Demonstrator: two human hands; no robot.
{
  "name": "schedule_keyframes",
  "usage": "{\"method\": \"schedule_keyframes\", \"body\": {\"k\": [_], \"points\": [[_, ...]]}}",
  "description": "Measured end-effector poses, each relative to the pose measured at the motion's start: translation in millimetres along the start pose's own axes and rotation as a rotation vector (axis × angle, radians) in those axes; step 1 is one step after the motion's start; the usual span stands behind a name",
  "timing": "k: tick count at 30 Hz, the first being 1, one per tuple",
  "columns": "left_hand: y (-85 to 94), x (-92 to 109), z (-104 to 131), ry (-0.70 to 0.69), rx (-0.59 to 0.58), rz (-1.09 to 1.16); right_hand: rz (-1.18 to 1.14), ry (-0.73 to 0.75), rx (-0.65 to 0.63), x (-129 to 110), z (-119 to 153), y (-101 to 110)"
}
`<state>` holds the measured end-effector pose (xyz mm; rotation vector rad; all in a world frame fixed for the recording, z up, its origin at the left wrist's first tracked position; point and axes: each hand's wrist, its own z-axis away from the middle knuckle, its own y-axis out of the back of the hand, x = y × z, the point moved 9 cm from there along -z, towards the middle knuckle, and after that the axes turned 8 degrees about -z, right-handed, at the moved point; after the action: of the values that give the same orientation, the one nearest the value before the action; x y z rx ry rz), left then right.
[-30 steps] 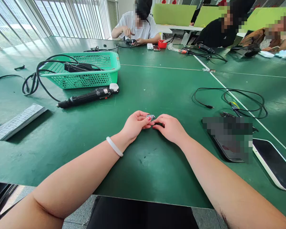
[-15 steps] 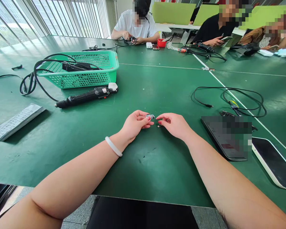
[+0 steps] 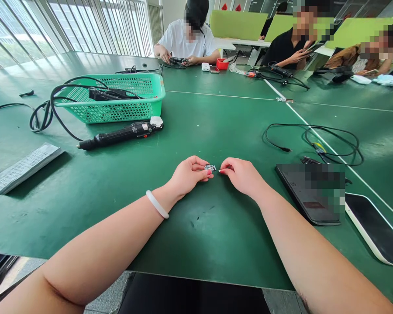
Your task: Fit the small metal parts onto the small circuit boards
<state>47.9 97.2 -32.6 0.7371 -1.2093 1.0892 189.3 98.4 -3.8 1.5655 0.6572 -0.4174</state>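
My left hand (image 3: pixel 190 175), with a white band on its wrist, pinches a small flat silver-and-black piece (image 3: pixel 210 167) between thumb and fingers. The piece is too small for me to tell its kind. Just to the right of it, my right hand (image 3: pixel 239 174) is closed in a pinch. A tiny pale bit shows at its fingertips, too small to name. A narrow gap separates the two hands, both low over the green table (image 3: pixel 203 244).
Left of centre lie a black electric screwdriver (image 3: pixel 118 135) and a green basket (image 3: pixel 111 114) with cables. A paper-covered block (image 3: pixel 24 168) is at far left. To the right are a black case (image 3: pixel 294 187), a phone (image 3: pixel 376 226) and a coiled cable (image 3: pixel 340 131). Several people sit opposite.
The piece in my left hand has turned so more of its flat face shows. My right fingers have pinched closer together, and the small bit beneath them now sits at their tips.
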Motion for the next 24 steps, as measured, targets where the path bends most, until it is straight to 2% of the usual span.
{"method": "schedule_keyframes", "body": {"k": [2, 5, 10, 17, 20, 24], "points": [[-0.8, -0.9, -0.3, 0.002, -0.012, -0.01, -0.093, -0.047, 0.076, -0.9, 3.1, 10.7], [-1.8, -0.9, -0.4, 0.0, -0.028, -0.016, -0.223, -0.041, 0.184, -8.6, 9.6, 21.7], [-3.3, 0.6, 0.0, -0.008, -0.042, -0.014, -0.427, 0.029, 0.262, -20.6, 18.2, 19.9], [-6.3, 2.8, 2.5, -0.017, -0.066, -0.031, -0.255, 0.243, 0.293, -49.3, 24.3, 17.5], [-6.0, 3.7, 3.0, -0.027, -0.066, -0.025, -0.239, 0.24, 0.305, -48.8, 23.8, 16.7], [-5.9, 3.3, 2.1, -0.035, -0.077, -0.004, -0.327, 0.206, 0.318, -42.9, 23.8, 16.2]]}}
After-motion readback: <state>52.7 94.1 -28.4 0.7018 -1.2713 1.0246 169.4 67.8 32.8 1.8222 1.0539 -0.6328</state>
